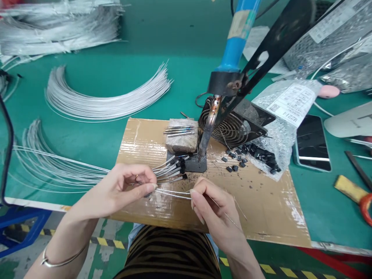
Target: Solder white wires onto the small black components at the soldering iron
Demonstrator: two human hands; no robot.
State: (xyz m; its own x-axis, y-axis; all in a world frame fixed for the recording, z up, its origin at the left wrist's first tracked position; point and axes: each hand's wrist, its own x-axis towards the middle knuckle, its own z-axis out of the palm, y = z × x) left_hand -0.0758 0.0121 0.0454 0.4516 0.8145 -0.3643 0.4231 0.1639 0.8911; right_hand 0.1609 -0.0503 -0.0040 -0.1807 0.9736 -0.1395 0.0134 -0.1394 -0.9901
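Observation:
My left hand (128, 188) is closed, thumb against fingers, on thin white wires (173, 193) that run across to the right. My right hand (213, 207) pinches the same wires further along, and fine loose ends stick out past its fingers. Behind my left hand lies a bundle of white wires (61, 170), several of them tipped with small black connectors (182, 164). A blue-handled soldering iron (234, 50) points down just beyond my hands, its tip over a dark metal plate (197, 163). Both hands are above a brown cardboard sheet (261, 213).
A pale block (181, 143) carries several thin metal rods. Beside it are a black fan (229, 124) and loose black connectors (235, 167) by a plastic bag (286, 116). Another wire bundle (107, 106) lies behind; a phone (312, 143) is at right. The black iron holder (273, 46) slants overhead.

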